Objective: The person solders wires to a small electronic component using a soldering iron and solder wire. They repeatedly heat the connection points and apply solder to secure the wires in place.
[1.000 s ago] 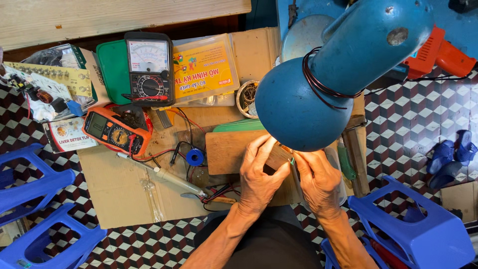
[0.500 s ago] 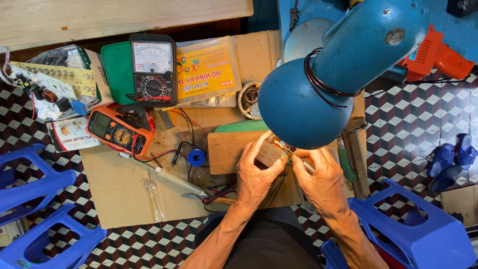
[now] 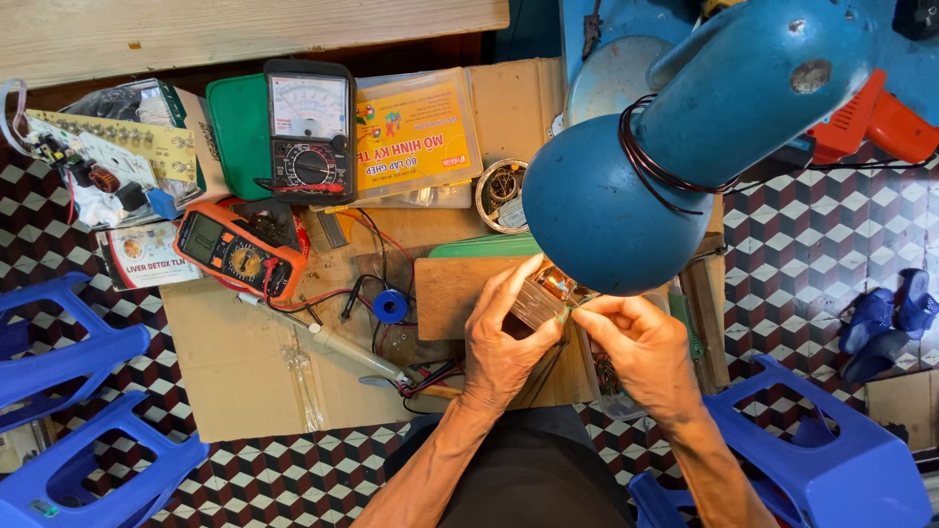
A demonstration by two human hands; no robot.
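Both hands shifted slightly, left hand, right hand, one copper coil pinched.

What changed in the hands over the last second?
The small copper-wound part now shows between both hands, held up under the blue lamp; earlier the left hand and right hand hid it. The meters and board stayed put.

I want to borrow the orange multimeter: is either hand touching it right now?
No. The orange multimeter lies apart at the left, while the left hand and right hand hold a small copper-wound coil.
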